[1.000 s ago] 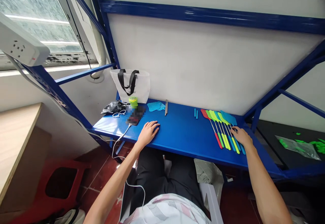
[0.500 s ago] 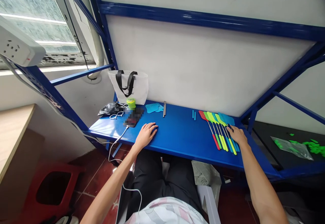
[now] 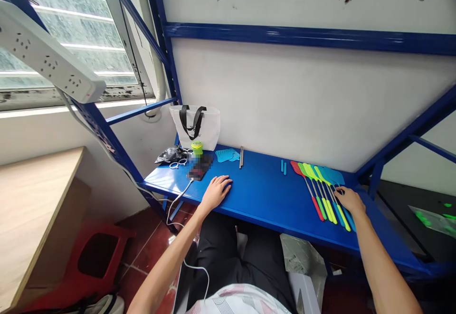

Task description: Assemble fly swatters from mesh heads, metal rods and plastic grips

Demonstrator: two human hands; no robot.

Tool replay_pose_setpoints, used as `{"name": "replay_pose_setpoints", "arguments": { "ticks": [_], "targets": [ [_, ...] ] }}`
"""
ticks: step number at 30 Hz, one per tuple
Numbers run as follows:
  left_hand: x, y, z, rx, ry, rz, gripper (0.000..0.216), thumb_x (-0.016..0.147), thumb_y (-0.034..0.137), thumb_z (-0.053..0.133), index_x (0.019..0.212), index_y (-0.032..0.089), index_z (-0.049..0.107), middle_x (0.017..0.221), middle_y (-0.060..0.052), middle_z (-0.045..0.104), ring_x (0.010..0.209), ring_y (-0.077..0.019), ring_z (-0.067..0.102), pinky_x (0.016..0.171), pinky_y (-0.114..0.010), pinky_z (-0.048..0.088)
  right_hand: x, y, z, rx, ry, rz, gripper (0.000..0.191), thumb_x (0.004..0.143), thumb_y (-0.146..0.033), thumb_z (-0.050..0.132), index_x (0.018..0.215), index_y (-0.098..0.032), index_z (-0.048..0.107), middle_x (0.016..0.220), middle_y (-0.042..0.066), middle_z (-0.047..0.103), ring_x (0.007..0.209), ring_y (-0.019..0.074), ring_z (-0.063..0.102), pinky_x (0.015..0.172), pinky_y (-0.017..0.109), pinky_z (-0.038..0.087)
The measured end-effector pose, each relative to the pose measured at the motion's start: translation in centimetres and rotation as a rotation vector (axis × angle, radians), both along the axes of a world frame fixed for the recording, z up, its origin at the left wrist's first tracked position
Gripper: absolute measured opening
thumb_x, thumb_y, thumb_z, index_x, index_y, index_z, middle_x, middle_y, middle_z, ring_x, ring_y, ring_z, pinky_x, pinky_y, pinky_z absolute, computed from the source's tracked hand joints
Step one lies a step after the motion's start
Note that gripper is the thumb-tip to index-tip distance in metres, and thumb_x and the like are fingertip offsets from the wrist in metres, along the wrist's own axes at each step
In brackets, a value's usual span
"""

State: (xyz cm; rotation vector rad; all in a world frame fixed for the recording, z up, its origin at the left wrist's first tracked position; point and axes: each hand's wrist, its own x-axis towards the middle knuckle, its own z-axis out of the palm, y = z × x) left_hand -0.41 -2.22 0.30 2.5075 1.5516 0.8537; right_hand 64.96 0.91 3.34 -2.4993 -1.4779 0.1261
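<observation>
Swatters (image 3: 329, 211) lie side by side at the R of the blue table (image 3: 256, 190), heads far, handles near; R hand (image 3: 351, 199) is over the R end of the row, fingers bent by the blue ones' stems, can't tell if it's gripping one or just resting. L hand (image 3: 215, 193) lies palm down by the near edge, fingers loosely spread, nothing held. Main risk: R fingers snag a neighbouring swatter & skew the row, b/c heads overlap & stems sit v. close. Handle ends are nr the near edge too, so a tug toward the body might drop one. Loose rods (image 3: 241, 157) & short blue handles (image 3: 283, 167) cd roll if knocked. Cable (image 3: 180, 197) hangs off the near edge; a catch on arm or leg cd drag the phone (image 3: 200, 167) (pixelated, prob. a phone) off. Containers: white tote (image 3: 210, 131), far L, contents not visible; green tub (image 3: 196, 147) in front of it, inside hidden; black bag (image 3: 171, 155) L of that, ditto. Far R, clear bag (image 3: 432, 221) on a dark surface has green bits in it.
</observation>
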Motion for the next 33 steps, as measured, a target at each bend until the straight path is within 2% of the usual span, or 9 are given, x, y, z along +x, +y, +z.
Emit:
{"name": "replay_pose_setpoints", "arguments": {
  "ticks": [4,7,10,13,16,21,24,27,33],
  "targets": [
    [-0.1,-0.1,0.2,-0.015,0.007,-0.005,0.040,0.120,0.041,0.044,0.146,0.030,0.071,0.160,-0.008,0.067,0.150,-0.0288,0.060,0.132,-0.055,0.041,-1.0,-1.0,0.5,-0.001,0.025,-0.009,0.070,0.104,-0.058,0.045,0.146,-0.013,0.078,0.142,0.034,0.073,0.127,0.0505,0.070,0.088,0.059,0.058],
    [-0.1,-0.1,0.3,-0.007,0.007,-0.009,0.040,0.119,0.040,0.044,0.146,0.030,0.071,0.160,-0.008,0.067,0.150,-0.0287,0.061,0.131,-0.055,0.042,-3.4,-1.8,1.0,-0.005,-0.087,0.005,0.080,0.104,-0.067,0.044,0.157,-0.013,0.067,0.153,0.032,0.067,0.135,0.0509,0.065,0.097,0.064,0.058],
    [-0.2,-0.1,0.2,0.005,0.002,-0.007,0.039,0.119,0.041,0.045,0.146,0.031,0.072,0.159,-0.007,0.068,0.149,-0.0288,0.061,0.131,-0.054,0.043,-8.0,-2.0,1.6,0.058,-0.255,0.096,0.072,0.112,-0.059,0.033,0.163,-0.016,0.059,0.166,0.027,0.057,0.147,0.0456,0.057,0.109,0.066,0.053],
    [-0.3,-0.1,0.2,-0.004,0.006,-0.004,0.039,0.119,0.041,0.045,0.146,0.031,0.072,0.159,-0.007,0.068,0.150,-0.0291,0.061,0.131,-0.054,0.042,-14.1,-0.9,2.2,0.099,-0.312,0.304,0.067,0.115,-0.055,0.033,0.163,-0.015,0.057,0.170,0.024,0.053,0.151,0.0426,0.053,0.115,0.063,0.050],
    [-0.3,-0.1,0.3,-0.015,0.011,-0.006,0.040,0.119,0.041,0.044,0.146,0.031,0.071,0.159,-0.008,0.068,0.150,-0.0291,0.060,0.132,-0.055,0.041,-20.4,1.1,2.0,0.075,-0.243,0.543,0.060,0.116,-0.049,0.035,0.165,-0.021,0.056,0.172,0.019,0.054,0.153,0.0369,0.053,0.120,0.057,0.048],
    [-0.2,-0.3,0.5,-0.015,0.014,-0.011,0.040,0.119,0.040,0.044,0.146,0.031,0.071,0.159,-0.008,0.068,0.150,-0.0290,0.061,0.132,-0.056,0.042,-29.4,4.4,0.2,0.058,-0.146,0.653,0.063,0.117,-0.051,0.037,0.169,-0.018,0.051,0.182,0.020,0.039,0.166,0.0371,0.038,0.131,0.057,0.036],
    [-0.2,-0.3,0.3,-0.004,0.005,-0.012,0.039,0.118,0.039,0.046,0.147,0.032,0.072,0.159,-0.008,0.068,0.150,-0.0290,0.061,0.132,-0.055,0.042,-33.0,5.9,-0.6,0.069,-0.087,0.716,0.064,0.118,-0.051,0.031,0.172,-0.022,0.049,0.185,0.017,0.034,0.171,0.0353,0.030,0.137,0.061,0.023],
    [-0.2,-0.2,0.1,-0.012,-0.006,-0.010,0.040,0.119,0.040,0.045,0.147,0.032,0.071,0.160,-0.008,0.067,0.150,-0.0291,0.060,0.133,-0.056,0.040,-35.2,7.1,-0.5,0.060,-0.042,0.748,0.068,0.119,-0.058,0.026,0.175,-0.024,0.044,0.188,0.015,0.027,0.175,0.0354,0.020,0.139,0.064,0.013],
    [-0.1,-0.2,0.2,-0.022,0.000,-0.011,0.040,0.119,0.040,0.043,0.147,0.031,0.071,0.160,-0.008,0.067,0.151,-0.0299,0.060,0.132,-0.057,0.040,-40.2,8.9,0.9,-0.055,0.070,0.843,0.071,0.118,-0.060,0.028,0.182,-0.031,0.026,0.192,0.008,0.013,0.172,0.0371,0.027,0.137,0.064,0.023]
  ]
}}
